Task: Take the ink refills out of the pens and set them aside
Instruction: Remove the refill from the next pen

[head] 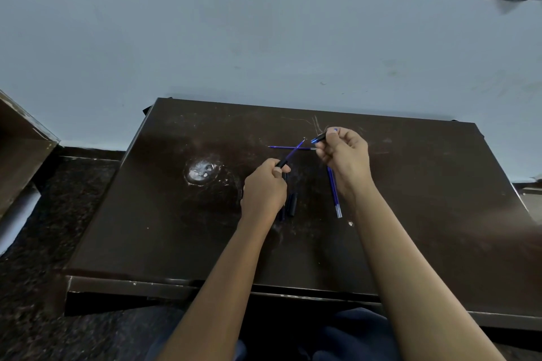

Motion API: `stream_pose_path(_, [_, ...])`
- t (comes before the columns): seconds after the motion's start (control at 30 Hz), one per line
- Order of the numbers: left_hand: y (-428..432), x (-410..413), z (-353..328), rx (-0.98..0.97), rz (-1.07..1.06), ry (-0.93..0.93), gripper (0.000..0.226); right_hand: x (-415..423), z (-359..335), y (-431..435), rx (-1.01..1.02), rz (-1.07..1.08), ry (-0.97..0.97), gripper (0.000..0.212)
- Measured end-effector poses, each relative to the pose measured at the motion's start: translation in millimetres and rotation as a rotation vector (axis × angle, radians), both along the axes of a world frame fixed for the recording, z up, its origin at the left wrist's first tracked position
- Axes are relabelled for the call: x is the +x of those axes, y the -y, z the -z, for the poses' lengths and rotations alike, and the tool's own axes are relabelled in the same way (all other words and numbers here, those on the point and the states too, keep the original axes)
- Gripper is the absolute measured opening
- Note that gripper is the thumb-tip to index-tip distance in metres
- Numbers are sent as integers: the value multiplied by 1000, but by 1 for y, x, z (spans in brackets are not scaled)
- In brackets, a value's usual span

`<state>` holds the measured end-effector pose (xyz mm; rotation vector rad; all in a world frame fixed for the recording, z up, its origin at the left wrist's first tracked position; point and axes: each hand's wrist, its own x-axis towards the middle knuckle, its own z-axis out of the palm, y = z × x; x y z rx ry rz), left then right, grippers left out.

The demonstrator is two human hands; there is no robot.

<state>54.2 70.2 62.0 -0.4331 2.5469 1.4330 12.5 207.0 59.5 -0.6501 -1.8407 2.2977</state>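
Above the table's middle, exposed refill: the exposed refill (pixel 294 152) juts from a pen barrel (pixel 282 165), thin and blue, tip up and away to the right.
Long axis: slanted from near-left to far-right, pointing toward the right hand.
Left hand: the left hand (pixel 264 187) has its fingers curled round the pen barrel, with the thumb on top.
Right hand: the right hand (pixel 344 152) pinches a black tip piece (pixel 318 138) just beyond the refill's free end, apart from it.
Nearer hand: the right is nearer the free end, so I judge it best placed to draw the refill out along that slant.
Loose refill: the loose refill (pixel 289 147) lies flat, left to right, behind the held one; their lines cross in this view.
Blue stick: the blue stick (pixel 334 193) lies on the table (pixel 176 214) beneath the right wrist, running toward the person.
Black parts: the black parts (pixel 291 201) lie just right of the left hand.
Hidden or unclear: most of the barrel is inside the left fist. The blue stick's far end is under the right hand, and I cannot tell whether it is a refill or a slim pen. The black parts are too dark to sort into caps or barrels.
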Motion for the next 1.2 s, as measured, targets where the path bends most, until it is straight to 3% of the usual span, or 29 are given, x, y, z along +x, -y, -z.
stream_pose_path(0.33, [0,-1,1,-9,-3,6,29,2,-7,6,9,-52,-52,22])
stream_pose_path(1.2, [3,1,-2,1,29,-8,28,10,-3,17,201,-289,26,12])
